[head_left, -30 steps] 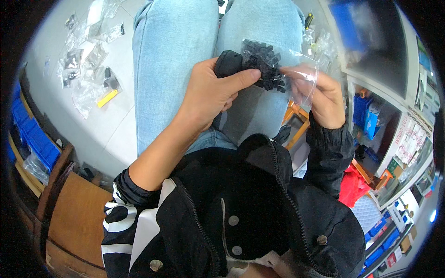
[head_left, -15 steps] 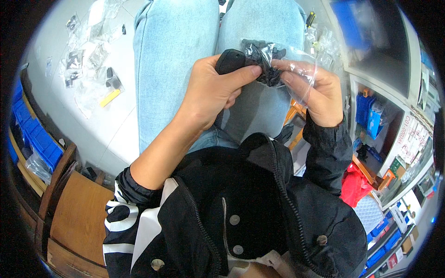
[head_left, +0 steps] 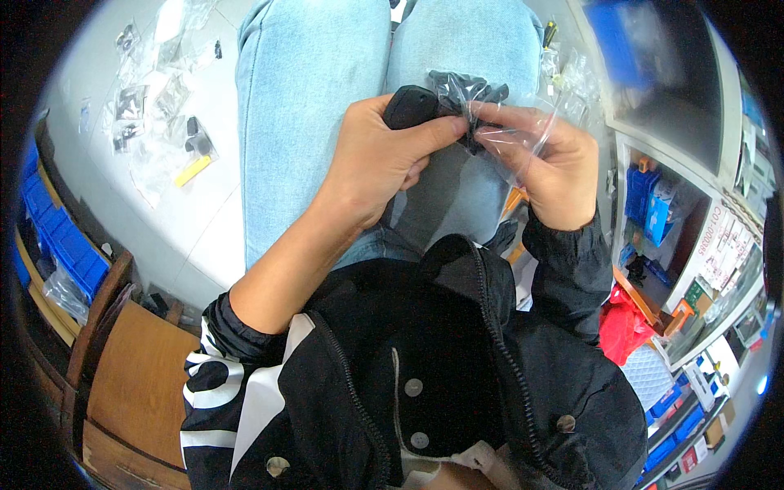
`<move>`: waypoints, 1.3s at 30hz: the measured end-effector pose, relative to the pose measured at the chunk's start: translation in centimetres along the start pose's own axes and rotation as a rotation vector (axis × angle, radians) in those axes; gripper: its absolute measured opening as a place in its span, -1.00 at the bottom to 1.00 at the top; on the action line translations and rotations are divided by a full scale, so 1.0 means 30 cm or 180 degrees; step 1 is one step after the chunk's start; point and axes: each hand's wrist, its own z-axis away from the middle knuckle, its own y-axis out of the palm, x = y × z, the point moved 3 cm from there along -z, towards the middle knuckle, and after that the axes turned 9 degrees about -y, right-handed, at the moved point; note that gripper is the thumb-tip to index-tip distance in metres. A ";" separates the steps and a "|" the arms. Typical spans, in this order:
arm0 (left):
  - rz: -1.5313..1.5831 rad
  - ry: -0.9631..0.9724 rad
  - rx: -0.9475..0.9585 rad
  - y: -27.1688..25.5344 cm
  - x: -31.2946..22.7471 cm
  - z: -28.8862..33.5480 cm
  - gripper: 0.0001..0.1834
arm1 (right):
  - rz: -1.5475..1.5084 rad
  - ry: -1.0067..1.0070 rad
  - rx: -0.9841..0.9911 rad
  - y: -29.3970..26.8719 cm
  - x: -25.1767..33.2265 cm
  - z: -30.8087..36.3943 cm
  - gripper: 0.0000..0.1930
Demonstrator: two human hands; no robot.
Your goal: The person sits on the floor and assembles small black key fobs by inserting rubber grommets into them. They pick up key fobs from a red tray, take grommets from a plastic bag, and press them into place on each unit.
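My left hand [head_left: 377, 151] is closed round a smooth black piece [head_left: 411, 106], thumb on top and pointing right. Against its right end lies a clear plastic bag [head_left: 523, 126] with dark, jagged black parts [head_left: 467, 88] inside or behind it; their kind I cannot make out. My right hand [head_left: 555, 163] reaches into or behind the bag film, its thumb and forefinger pinched together on the bag and the dark parts. Both hands are close together above my right thigh in light blue jeans [head_left: 453, 49].
On the floor at the left lie several clear bags [head_left: 167, 98] with small parts, and a yellow-handled tool [head_left: 193, 171]. Blue bins [head_left: 65, 229] line the left edge beside a wooden chair [head_left: 139, 376]. At the right stands a shelf unit [head_left: 694, 163] near red cloth [head_left: 625, 327].
My right hand has shifted slightly left, its fingertips now closer to the left thumb. The bag is bunched tighter round the dark parts. My left hand has moved very slightly right.
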 end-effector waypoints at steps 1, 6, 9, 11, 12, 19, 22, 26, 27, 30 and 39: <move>0.0009 -0.0004 -0.0005 0.000 0.000 0.000 -0.86 | 0.0073 -0.0046 -0.0102 0.006 0.000 0.001 -0.81; 0.0087 -0.0034 0.0016 0.002 0.002 0.002 -0.87 | 0.1013 -0.0240 -0.0286 0.009 0.008 0.011 -0.83; 0.0110 -0.0048 0.0054 0.002 0.000 0.002 -0.88 | 0.1144 -0.0511 -0.0467 0.016 0.015 0.013 -0.83; 0.0112 -0.0046 0.0068 0.000 -0.002 0.004 -0.88 | 0.1041 -0.0604 -0.0511 0.017 0.017 0.012 -0.84; 0.0110 -0.0038 0.0066 0.000 -0.003 0.005 -0.88 | 0.1081 -0.0570 -0.0437 0.019 0.016 0.010 -0.85; 0.0328 -0.0154 0.0096 0.002 -0.012 0.014 -0.85 | 0.1242 -0.0683 -0.0084 0.012 0.046 -0.007 -0.88; 0.0106 -0.0082 0.0055 0.001 -0.029 0.019 -0.76 | 0.0805 -0.0654 -0.0235 0.004 0.072 -0.016 -0.88; 0.0115 0.0034 -0.0222 -0.003 -0.048 0.031 -0.66 | 0.0471 -0.0394 -0.0349 -0.016 0.108 -0.047 -0.89; 0.0121 0.0098 -0.0283 -0.004 -0.051 0.036 -0.64 | 0.0303 -0.0334 -0.0299 -0.017 0.114 -0.058 -0.89; 0.0052 0.0333 -0.0418 -0.025 -0.060 0.061 -0.64 | 0.0288 -0.0558 -0.0023 -0.012 0.129 -0.105 -0.89; -0.0383 0.1474 -0.0780 -0.071 -0.139 0.159 -0.50 | -0.0011 -0.0249 0.1102 0.016 0.095 -0.207 -0.87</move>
